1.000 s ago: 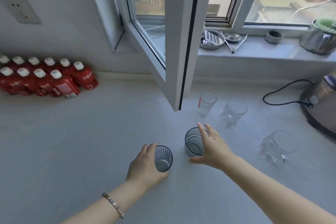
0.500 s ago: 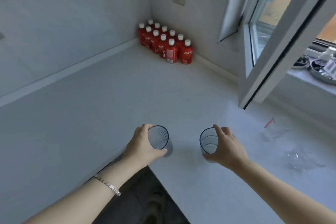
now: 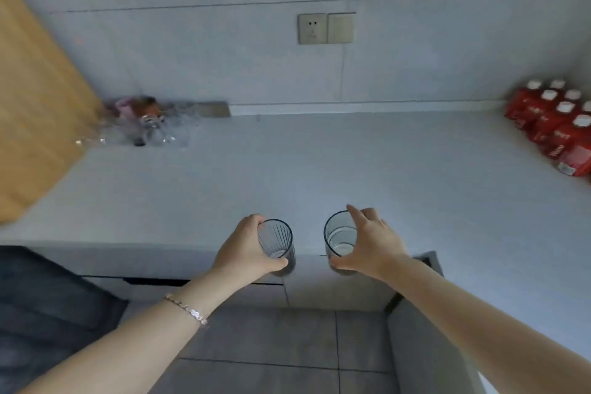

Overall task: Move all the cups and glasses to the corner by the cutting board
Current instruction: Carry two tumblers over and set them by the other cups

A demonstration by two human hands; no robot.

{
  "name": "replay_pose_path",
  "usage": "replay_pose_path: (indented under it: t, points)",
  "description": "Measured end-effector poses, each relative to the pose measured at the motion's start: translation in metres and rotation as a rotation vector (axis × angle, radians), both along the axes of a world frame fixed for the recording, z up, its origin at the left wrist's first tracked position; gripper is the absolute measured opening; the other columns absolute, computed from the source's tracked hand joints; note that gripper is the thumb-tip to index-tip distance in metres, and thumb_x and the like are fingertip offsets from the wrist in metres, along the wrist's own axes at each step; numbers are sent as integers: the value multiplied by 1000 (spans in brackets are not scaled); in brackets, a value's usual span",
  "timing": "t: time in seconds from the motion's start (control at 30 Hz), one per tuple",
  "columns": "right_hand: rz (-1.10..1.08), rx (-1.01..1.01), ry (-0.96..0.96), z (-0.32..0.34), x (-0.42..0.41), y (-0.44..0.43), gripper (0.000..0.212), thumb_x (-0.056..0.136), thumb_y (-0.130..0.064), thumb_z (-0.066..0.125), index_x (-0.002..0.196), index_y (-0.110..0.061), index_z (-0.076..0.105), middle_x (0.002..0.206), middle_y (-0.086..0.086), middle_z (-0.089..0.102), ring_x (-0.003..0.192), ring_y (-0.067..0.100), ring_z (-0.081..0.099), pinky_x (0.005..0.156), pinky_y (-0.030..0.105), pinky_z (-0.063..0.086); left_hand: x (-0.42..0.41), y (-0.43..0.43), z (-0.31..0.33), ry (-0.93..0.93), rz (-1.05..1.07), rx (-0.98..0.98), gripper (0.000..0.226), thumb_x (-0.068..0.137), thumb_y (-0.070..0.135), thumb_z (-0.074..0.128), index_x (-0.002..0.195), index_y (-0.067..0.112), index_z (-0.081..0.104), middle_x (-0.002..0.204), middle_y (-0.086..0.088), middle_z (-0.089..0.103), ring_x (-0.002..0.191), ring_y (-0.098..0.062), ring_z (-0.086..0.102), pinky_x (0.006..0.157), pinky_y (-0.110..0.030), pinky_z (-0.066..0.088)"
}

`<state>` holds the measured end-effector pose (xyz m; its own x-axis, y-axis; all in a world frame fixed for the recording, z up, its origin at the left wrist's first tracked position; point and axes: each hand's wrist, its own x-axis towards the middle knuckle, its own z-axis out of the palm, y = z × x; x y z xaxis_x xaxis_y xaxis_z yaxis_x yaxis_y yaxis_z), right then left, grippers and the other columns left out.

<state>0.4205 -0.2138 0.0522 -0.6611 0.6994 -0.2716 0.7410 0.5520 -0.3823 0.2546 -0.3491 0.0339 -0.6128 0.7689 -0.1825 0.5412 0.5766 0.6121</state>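
A ribbed dark-tinted glass [image 3: 275, 241] sits upright in the left hand [image 3: 246, 249], whose fingers wrap around its side, and a smooth tinted glass [image 3: 339, 238] is gripped the same way by the right hand [image 3: 372, 245]. Both are held side by side, apart, over the near edge of the pale countertop [image 3: 319, 166]. At the far left a blurred cluster of clear glasses [image 3: 150, 125] stands beside the wooden cutting board [image 3: 35, 99]. Red bottles [image 3: 556, 125] crowd the far right corner, below a wall socket [image 3: 326, 28].
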Motion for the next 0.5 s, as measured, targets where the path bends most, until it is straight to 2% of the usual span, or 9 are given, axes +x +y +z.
replay_pose_path:
  t: [0.17, 0.3, 0.5]
  points:
    - [143, -18, -22, 5, -133, -65, 101, 69, -51, 72, 149, -25, 15, 144, 2, 34, 129, 24, 44, 99, 35, 45, -116, -98, 8, 24, 184, 26, 76, 62, 31, 81, 126, 16, 43, 131, 2, 48, 120, -15, 49, 91, -25, 39]
    - [185, -42, -10, 10, -231, -112, 101, 68, -52, 73, 148, -25, 18, 144, 0, 35, 126, 22, 49, 96, 33, 46, -206, -166, 16, 57, 250, -10, 74, 63, 31, 80, 126, 18, 43, 131, 2, 48, 118, -16, 50, 92, -28, 42]
    - [234, -31, 7, 20, -351, -145, 101, 68, -49, 74, 148, -25, 17, 144, -1, 34, 123, 22, 50, 93, 34, 48, -323, -216, 25, 98, 313, -29, 76, 65, 31, 79, 130, 19, 40, 135, 2, 46, 123, -17, 47, 96, -33, 44]
